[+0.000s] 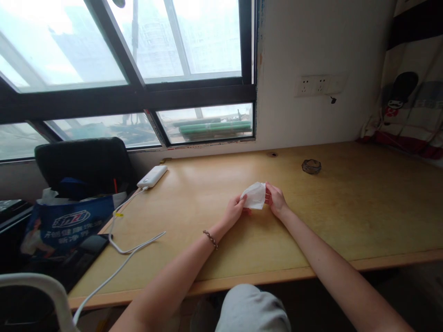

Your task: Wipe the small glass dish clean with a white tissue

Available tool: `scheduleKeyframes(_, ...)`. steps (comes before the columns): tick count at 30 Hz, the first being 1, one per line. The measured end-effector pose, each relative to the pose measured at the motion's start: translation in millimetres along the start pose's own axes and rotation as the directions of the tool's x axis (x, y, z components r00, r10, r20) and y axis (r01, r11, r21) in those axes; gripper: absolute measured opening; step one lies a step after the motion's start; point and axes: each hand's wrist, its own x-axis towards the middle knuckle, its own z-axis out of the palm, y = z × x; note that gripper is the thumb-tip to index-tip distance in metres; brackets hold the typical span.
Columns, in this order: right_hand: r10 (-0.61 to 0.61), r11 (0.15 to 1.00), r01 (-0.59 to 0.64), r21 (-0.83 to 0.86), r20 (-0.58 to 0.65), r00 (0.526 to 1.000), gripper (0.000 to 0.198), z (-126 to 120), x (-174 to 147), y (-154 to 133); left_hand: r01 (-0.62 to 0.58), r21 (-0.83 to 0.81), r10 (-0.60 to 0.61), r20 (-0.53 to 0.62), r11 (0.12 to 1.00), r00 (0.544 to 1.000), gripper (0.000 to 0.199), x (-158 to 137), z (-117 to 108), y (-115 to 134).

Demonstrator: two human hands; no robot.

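Observation:
A white tissue (pixel 254 196), thin and slightly crumpled, is stretched between both hands above the wooden desk. My left hand (pixel 236 207) pinches its left side, thumb on top and fingers underneath. At the upper right corner, my right hand (pixel 275 198) grips the tissue between thumb and fingertips. A beaded bracelet (pixel 210 239) circles the left wrist. Part of the left fingers is hidden beneath the tissue.
On the desk (pixel 346 212), a dark woven bowl (pixel 311 166) stands at the back right. A white power bank (pixel 152 177) with a white cable (pixel 133 250) lies left. Beyond are a black chair (pixel 83 161) and a blue bag (pixel 69 226). A knee (pixel 252 309) is below the front edge.

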Motion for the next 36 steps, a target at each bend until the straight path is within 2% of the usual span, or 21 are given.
scheduleKeyframes(3, -0.007, 1.000, 0.007, -0.012, 0.028, 1.000, 0.037, 2, -1, 0, 0.025, -0.164, -0.039, -0.081, 0.986, 0.996, 0.040, 3, -3, -4)
scheduleKeyframes(7, -0.014, 0.998, 0.021, -0.052, 0.125, 0.992, 0.040, 6, -5, 0, 0.032, -0.392, -0.089, -0.129, 0.919, 0.988, 0.040, 5, -6, -4)
scheduleKeyframes(11, -0.058, 0.994, 0.076, -0.085, 0.196, 0.979, 0.049, 10, -12, -2, 0.053, -0.443, -0.128, -0.142, 0.895, 0.981, 0.034, 7, -8, -2)
scheduleKeyframes(13, -0.111, 0.986, 0.136, -0.092, 0.236, 0.965, 0.062, 12, -14, -2, 0.075, -0.434, -0.149, -0.138, 0.898, 0.979, 0.031, 8, -9, 0)
scheduleKeyframes(17, -0.223, 0.931, 0.290, -0.220, 0.287, 0.932, 0.107, 15, -16, 4, 0.091, -0.422, -0.177, -0.168, 0.902, 0.970, 0.027, 10, -10, 2)
scheduleKeyframes(19, -0.272, 0.877, 0.361, -0.317, 0.293, 0.917, 0.115, 15, -17, 7, 0.086, -0.422, -0.163, -0.152, 0.903, 0.975, 0.027, 9, -10, 3)
scheduleKeyframes(22, -0.318, 0.816, 0.403, -0.414, 0.261, 0.912, 0.114, 14, -16, 10, 0.104, -0.400, -0.144, -0.071, 0.911, 0.987, 0.032, 5, -9, 6)
scheduleKeyframes(25, -0.320, 0.829, 0.373, -0.418, 0.192, 0.928, 0.106, 12, -14, 9, 0.136, -0.339, -0.140, 0.011, 0.931, 0.990, 0.038, 0, -6, 10)
scheduleKeyframes(29, -0.299, 0.872, 0.317, -0.374, 0.108, 0.948, 0.086, 9, -8, 7, 0.145, -0.245, -0.133, 0.065, 0.959, 0.989, 0.040, -4, -5, 13)
scheduleKeyframes(33, -0.342, 0.829, 0.298, -0.473, -0.007, 0.940, 0.063, 3, -2, 5, 0.152, -0.155, -0.135, 0.112, 0.976, 0.984, 0.034, -4, -7, 12)
scheduleKeyframes(36, -0.351, 0.845, 0.277, -0.458, -0.082, 0.933, 0.053, 0, 0, 4, 0.151, -0.090, -0.137, 0.147, 0.984, 0.980, 0.031, -4, -8, 10)
